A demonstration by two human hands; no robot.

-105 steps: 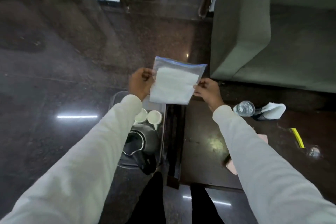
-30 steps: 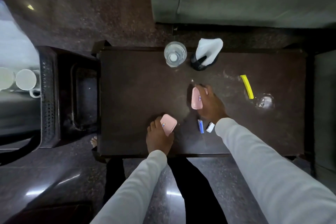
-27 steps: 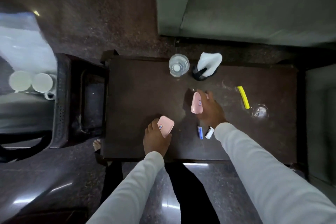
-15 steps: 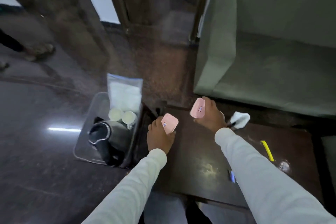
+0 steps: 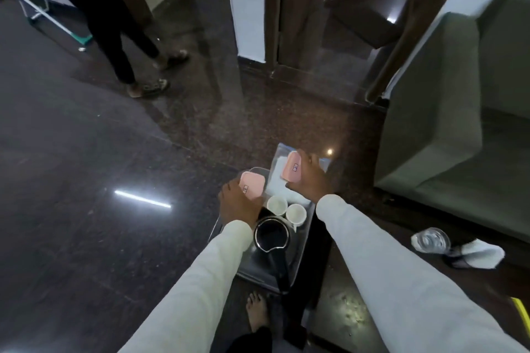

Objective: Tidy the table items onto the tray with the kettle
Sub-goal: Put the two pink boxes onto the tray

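My left hand grips a pink packet above the far left part of the tray. My right hand holds a second pink packet over the clear bag of white tissues that lies at the tray's far end. On the tray stand a black kettle with its lid open and two white cups side by side. The dark table lies to the right of the tray.
A water bottle and a holder with a white napkin stand on the table at the right, with a yellow item at the edge. A green sofa is behind. Another person's legs are at the far left. My bare foot is below the tray.
Both hands lifted the pink packets off the table and carried them left, over the tray. The bag of tissues now lies on the tray.
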